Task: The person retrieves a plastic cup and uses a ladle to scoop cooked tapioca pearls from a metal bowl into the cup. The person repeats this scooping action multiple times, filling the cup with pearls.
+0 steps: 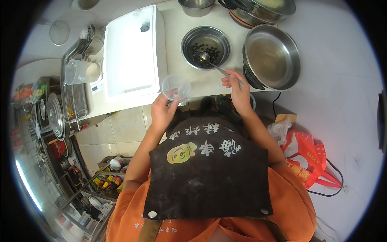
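My left hand [164,111] holds a clear plastic funnel [176,83] by its edge, just off the front of the counter. In my right hand [239,87] is the handle of a metal ladle [202,58]. The ladle's bowl dips into a stainless steel bowl [185,50] of liquid with many small dark balls, which look like tapioca pearls. Left of that bowl stands a white foam box [130,63]. A small dark clump [145,27] lies inside the box near its far right corner.
A wide steel pan [295,57] with cloudy liquid stands right of the bowl. Behind are another metal bowl [196,7] and a lidded pot [272,9]. A plastic measuring jug [75,72] and a digital scale [97,87] sit left. A red bag [314,157] lies below, right.
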Tool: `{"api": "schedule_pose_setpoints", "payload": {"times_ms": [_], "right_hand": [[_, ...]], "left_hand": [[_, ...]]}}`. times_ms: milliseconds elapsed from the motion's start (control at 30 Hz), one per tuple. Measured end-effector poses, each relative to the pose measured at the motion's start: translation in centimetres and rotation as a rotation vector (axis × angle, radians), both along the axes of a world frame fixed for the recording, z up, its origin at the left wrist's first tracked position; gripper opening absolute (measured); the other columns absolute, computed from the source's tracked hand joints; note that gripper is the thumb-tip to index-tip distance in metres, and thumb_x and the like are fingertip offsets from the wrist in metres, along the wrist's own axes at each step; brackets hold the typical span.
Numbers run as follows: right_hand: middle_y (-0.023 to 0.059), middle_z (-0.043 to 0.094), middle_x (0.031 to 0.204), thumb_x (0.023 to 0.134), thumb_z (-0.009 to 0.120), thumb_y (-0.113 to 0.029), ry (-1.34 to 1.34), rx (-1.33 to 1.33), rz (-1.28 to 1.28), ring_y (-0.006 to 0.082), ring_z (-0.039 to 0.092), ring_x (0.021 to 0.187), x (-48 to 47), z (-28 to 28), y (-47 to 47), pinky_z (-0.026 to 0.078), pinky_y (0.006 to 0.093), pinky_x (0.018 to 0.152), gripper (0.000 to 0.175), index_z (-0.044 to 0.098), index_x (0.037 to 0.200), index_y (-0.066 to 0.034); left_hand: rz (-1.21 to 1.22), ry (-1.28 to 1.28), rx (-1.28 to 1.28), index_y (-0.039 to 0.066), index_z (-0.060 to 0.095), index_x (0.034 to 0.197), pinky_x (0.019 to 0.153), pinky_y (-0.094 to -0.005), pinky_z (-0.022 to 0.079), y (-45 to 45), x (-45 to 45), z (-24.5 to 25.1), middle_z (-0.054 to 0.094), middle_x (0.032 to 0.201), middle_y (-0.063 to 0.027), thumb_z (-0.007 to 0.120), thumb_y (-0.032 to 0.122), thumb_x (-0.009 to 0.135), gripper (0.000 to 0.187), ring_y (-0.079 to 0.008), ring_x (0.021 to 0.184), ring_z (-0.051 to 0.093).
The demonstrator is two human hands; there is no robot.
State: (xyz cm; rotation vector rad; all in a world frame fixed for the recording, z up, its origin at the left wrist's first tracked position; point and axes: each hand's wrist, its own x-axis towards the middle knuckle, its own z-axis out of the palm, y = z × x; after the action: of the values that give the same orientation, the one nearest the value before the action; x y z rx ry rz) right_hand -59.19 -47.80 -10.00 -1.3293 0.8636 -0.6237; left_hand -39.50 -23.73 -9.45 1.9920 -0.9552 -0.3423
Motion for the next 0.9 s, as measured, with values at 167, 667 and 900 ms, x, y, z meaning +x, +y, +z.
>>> {"api": "schedule_pose_setpoints", "payload": {"times_ms": [167, 667, 900], "right_hand": [[0.0109, 0.078, 0.105, 0.117, 0.060, -0.029, 0.014, -0.060, 0.042, 0.0142, 0.070, 0.095, -0.5, -0.2, 0.2, 0.056, 0.0307, 0.091, 0.039, 0.070, 0.141, -0.0004], [0.0143, 0.080, 0.106, 0.113, 0.062, -0.021, 0.120, -0.443, 0.166, 0.0254, 0.076, 0.094, -1.3, 0.7, 0.8, 0.058, 0.0349, 0.089, 0.030, 0.073, 0.136, -0.0041], [0.0160, 0.077, 0.103, 0.111, 0.063, -0.015, 0.095, -0.605, 0.205, 0.0321, 0.075, 0.091, -1.4, 0.9, 1.0, 0.059, 0.0382, 0.084, 0.026, 0.074, 0.132, -0.0045]], "left_hand": [[-0.020, -0.006, 0.029, 0.004, 0.080, 0.124, 0.070, -0.0352, 0.060, -0.1, 0.2, 0.1, 0.081, 0.111, -0.0169, 0.079, 0.002, 0.091, 0.033, -0.0277, 0.092, 0.078], [-0.035, -0.045, 0.004, 0.009, 0.080, 0.126, 0.068, -0.0356, 0.058, -0.7, 0.6, -0.3, 0.079, 0.108, -0.0146, 0.082, 0.007, 0.093, 0.033, -0.0270, 0.086, 0.078], [-0.036, -0.045, 0.019, 0.008, 0.080, 0.124, 0.067, -0.0353, 0.059, -0.9, 0.7, -0.3, 0.079, 0.109, -0.0152, 0.082, 0.008, 0.092, 0.032, -0.0277, 0.086, 0.078]]}}
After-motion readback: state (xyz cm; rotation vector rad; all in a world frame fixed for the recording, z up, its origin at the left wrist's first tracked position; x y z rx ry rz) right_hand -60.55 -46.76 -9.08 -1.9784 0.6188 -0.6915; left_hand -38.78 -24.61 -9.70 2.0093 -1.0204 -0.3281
